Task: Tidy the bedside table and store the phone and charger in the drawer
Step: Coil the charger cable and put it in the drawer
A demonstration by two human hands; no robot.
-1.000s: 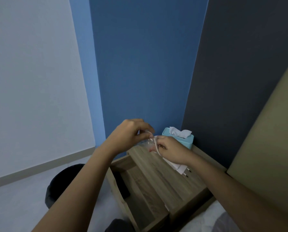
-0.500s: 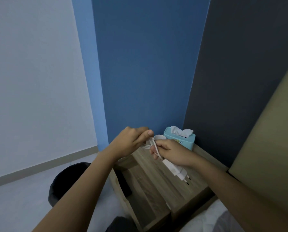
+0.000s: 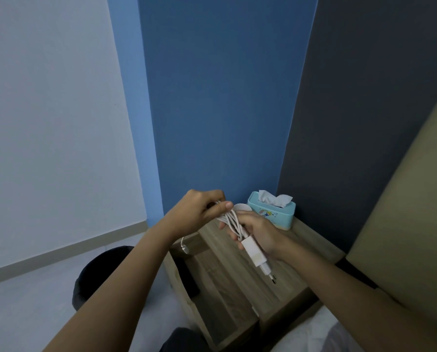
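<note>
- A black bin (image 3: 98, 273) stands on the floor left of the bedside table (image 3: 304, 252). What it holds cannot be seen.
- The left hand (image 3: 199, 212) pinches the loops of the white cable (image 3: 229, 219) between thumb and curled fingers, apparently to keep the coil bundled. The cable's free end (image 3: 185, 248) dangles below the wrist, so the winding looks unfinished.
- The drawer (image 3: 222, 331) stands pulled open beneath the hands, ready to receive things. A dark flat object (image 3: 190, 278) lies against its left wall. It may be the phone, but it is too dim to tell.
- The right hand (image 3: 259, 232) is closed around the charger (image 3: 254, 252) near where the cable joins. The plug pins point toward the person, and the charger is held above the tabletop, seemingly as an anchor for the coil.
- A teal tissue box (image 3: 273, 210) sits at the table's back corner with a tissue sticking up.
</note>
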